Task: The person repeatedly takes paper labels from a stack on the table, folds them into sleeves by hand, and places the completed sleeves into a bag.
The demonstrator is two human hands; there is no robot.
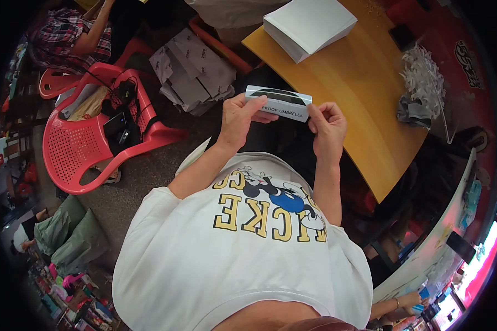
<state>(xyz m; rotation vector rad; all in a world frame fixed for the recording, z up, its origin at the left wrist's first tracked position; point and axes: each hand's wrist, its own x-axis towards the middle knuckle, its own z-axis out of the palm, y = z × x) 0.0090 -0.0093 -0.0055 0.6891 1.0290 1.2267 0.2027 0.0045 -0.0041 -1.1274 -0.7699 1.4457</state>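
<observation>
Both hands hold up a small silver-white carton (284,108) printed with "PROOF UMBRELLA" and a black curved picture. My left hand (238,120) grips its left end, thumb on the printed face and fingers behind. At the right end, my right hand (327,124) pinches the edge between thumb and curled fingers. The carton looks partly flattened or folded; whether anything is inside cannot be seen. It is held in the air in front of my white shirt (232,265), beside the yellow table's left edge.
A stack of white sheets (312,27) lies on the yellow table (364,88), with white strips (422,77) bundled at its right. Grey folded cartons (193,71) stand left. A red chair (72,149) holds dark items. A person in a plaid shirt (66,36) sits at upper left.
</observation>
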